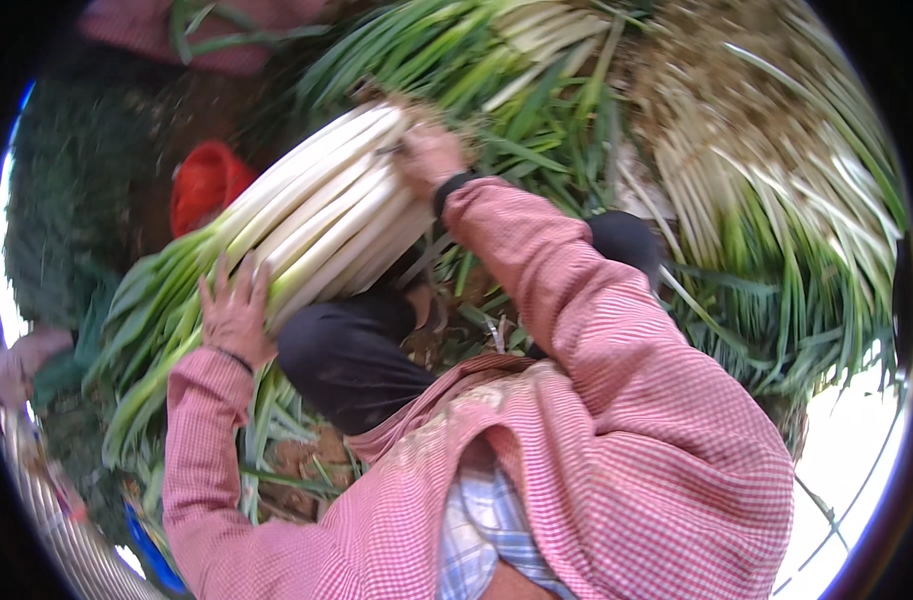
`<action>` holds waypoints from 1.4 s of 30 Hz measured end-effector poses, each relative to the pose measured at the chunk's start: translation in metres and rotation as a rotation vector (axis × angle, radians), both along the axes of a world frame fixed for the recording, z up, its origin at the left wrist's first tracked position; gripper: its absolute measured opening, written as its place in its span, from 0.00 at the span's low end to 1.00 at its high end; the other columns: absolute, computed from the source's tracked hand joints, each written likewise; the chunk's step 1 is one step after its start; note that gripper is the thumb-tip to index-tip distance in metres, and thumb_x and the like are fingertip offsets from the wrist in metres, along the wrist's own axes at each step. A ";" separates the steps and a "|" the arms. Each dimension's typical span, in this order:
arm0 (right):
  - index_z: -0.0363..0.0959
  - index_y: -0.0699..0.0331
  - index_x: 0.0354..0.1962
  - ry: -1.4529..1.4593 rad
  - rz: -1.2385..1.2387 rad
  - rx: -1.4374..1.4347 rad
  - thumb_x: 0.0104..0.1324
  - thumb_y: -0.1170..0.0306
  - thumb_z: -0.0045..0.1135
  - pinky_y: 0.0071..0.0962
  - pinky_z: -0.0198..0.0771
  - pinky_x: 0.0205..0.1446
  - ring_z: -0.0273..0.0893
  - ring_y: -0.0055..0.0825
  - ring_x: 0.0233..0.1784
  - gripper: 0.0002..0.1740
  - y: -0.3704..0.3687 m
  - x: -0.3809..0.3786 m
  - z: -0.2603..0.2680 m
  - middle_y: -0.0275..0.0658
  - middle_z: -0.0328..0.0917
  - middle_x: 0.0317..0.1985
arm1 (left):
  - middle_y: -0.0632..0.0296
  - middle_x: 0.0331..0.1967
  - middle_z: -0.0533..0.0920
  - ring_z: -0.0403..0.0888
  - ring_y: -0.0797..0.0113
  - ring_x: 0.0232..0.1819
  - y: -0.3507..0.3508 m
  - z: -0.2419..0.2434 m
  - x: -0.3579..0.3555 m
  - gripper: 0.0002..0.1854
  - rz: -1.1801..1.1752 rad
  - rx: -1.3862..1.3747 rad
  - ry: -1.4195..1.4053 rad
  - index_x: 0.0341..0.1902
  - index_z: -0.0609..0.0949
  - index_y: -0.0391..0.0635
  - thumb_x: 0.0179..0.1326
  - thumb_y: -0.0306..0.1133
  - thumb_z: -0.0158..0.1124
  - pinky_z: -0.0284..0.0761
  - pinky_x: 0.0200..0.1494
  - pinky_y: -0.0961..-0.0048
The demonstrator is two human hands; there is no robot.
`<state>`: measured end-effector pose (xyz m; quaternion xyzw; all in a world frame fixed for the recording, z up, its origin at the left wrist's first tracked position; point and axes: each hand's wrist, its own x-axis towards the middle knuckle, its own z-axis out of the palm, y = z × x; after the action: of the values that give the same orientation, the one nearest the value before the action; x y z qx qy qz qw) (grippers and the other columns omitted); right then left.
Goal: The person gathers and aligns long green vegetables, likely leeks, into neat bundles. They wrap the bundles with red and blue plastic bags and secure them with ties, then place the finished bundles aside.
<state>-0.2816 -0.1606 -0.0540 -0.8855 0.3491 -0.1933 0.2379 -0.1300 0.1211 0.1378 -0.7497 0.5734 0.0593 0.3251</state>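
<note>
A thick bundle of long green onions (pixel 329 202) lies slantwise across my knee, white stalks towards the upper right and green leaves towards the lower left. My left hand (pixel 237 311) rests on the bundle where white turns to green, its fingers spread. At the root end is my right hand (pixel 430 156), fingers curled at the stalks; a small dark thing shows by its fingertips, too blurred to name. Whether that hand grips the stalks or this thing cannot be told.
More green onions (pixel 726 202) lie in a heap at the right, roots upward. Another pile of green onions (pixel 441 60) is beyond my right hand. Left of the bundle stands a red plastic container (pixel 208 187). Loose leaves and soil (pixel 314 457) are on the ground by my legs.
</note>
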 end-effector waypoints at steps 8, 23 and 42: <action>0.68 0.67 0.59 -0.044 -0.060 0.632 0.70 0.52 0.49 0.32 0.74 0.51 0.78 0.35 0.51 0.30 -0.116 -0.052 0.048 0.49 0.76 0.54 | 0.60 0.76 0.49 0.36 0.47 0.78 -0.024 -0.005 -0.008 0.58 0.004 0.063 -0.079 0.76 0.48 0.52 0.43 0.42 0.72 0.36 0.73 0.38; 0.77 0.64 0.45 0.179 -0.641 0.683 0.64 0.58 0.47 0.42 0.71 0.54 0.78 0.51 0.48 0.21 0.006 -0.469 -0.130 0.55 0.79 0.43 | 0.60 0.76 0.50 0.40 0.49 0.78 -0.013 -0.032 0.010 0.49 -0.072 0.147 -0.244 0.76 0.48 0.46 0.53 0.35 0.64 0.44 0.74 0.47; 0.76 0.58 0.49 0.681 -0.542 0.727 0.67 0.61 0.44 0.39 0.74 0.52 0.80 0.44 0.49 0.19 0.044 -0.561 -0.192 0.47 0.80 0.45 | 0.54 0.74 0.55 0.44 0.45 0.77 0.033 -0.058 0.122 0.41 -0.599 -0.197 -0.321 0.74 0.53 0.43 0.57 0.33 0.53 0.42 0.74 0.43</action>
<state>-0.8430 -0.1165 -0.2456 -0.6378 0.6650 0.1815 0.3436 -0.0082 0.1545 0.0801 -0.5756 0.7124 -0.2129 0.3403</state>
